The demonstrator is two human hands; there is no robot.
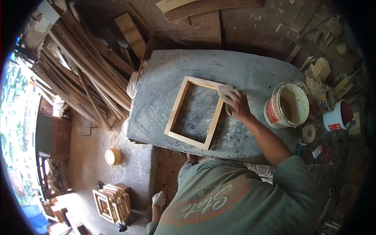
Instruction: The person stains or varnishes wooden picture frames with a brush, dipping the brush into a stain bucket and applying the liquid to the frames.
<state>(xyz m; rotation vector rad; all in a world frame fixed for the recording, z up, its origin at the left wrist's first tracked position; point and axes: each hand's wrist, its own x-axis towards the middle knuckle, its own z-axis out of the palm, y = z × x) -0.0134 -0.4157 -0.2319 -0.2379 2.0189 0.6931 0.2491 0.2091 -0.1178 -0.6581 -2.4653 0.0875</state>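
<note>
A rectangular wooden frame [178, 111] of pale wood lies flat and slightly turned on the grey worktable [152, 94]. My right hand [235, 100] is at the frame's upper right corner, its fingers closed. The fingertips look whitish and blurred, so what they hold is hard to make out. A small brown object [228, 109] shows just below that hand, partly covered. My left hand [158, 199] hangs low at my side, away from the table. It appears whitish and curled, and its contents are hidden.
A white bucket [274, 111] stands on the table's right side, beside a smaller white-and-red tub [333, 119]. Long wooden boards [90, 58] lean at the left. On the floor are a yellow container [113, 156] and a stack of small wooden frames [113, 203].
</note>
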